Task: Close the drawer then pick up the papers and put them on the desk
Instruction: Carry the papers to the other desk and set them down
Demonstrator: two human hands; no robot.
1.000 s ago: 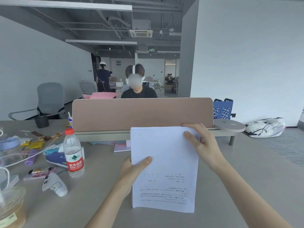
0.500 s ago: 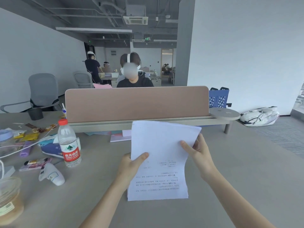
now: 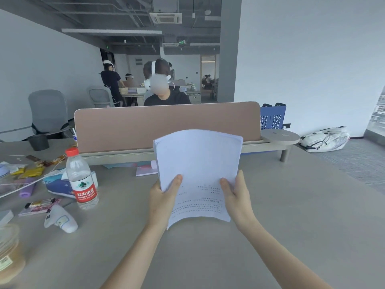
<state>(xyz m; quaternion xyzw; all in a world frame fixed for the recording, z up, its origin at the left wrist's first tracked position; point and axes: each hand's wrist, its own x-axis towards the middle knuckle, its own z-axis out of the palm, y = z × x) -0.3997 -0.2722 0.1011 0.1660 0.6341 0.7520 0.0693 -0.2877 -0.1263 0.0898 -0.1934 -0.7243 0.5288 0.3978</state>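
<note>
Both my hands, left hand (image 3: 164, 202) and right hand (image 3: 236, 197), pinch papers (image 3: 198, 163) upright at 12 o'clock, squaring the stack above bench (image 3: 291, 215).

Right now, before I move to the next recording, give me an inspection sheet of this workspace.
Surface: grey desk, bare on the right.
Job's things: papers held above the desk, bowed; drawer not in view.
Clutter: water bottle, white controller, snack wrappers, all on the left.
Hands: left hand and right hand grip the papers' side edges.
Cables: white cable on the left.
Surroundings: divider panel, seated person, white bag on the floor.
</note>
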